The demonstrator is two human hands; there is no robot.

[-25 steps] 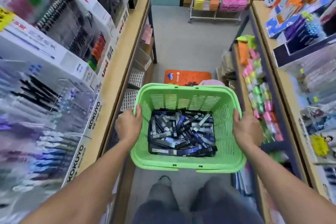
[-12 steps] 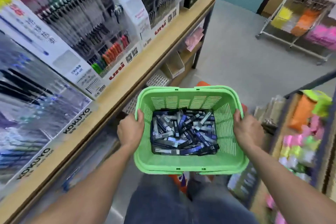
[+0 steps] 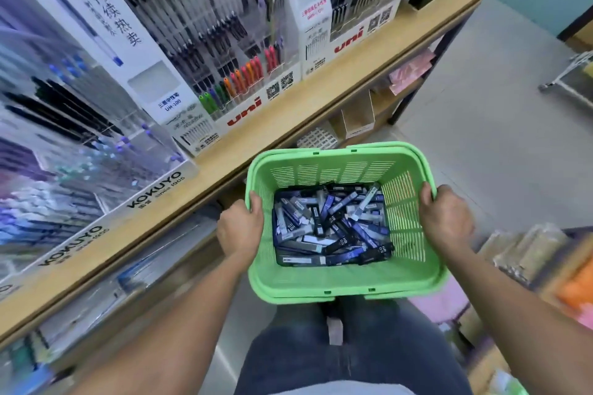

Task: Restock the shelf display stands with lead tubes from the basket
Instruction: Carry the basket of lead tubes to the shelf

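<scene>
I carry a green plastic basket (image 3: 346, 279) in front of me at waist height. Its bottom is covered with several dark blue and black lead tubes (image 3: 330, 228) lying in a loose heap. My left hand (image 3: 239, 228) grips the basket's left rim, thumb inside. On the opposite rim, my right hand (image 3: 446, 221) holds the basket the same way. To the left and above, pen display stands (image 3: 224, 51) marked "uni" and "KOKUYO" stand on a wooden shelf (image 3: 324, 96).
The shelf runs diagonally from lower left to upper right, with a lower shelf holding small boxes (image 3: 356, 122) beneath it. Grey floor (image 3: 481, 125) opens to the right. A blurred low shelf with goods (image 3: 526, 253) lies at the right edge.
The view has turned left toward the pen displays, which are now closer and larger. Both hands keep the same hold on the basket.
</scene>
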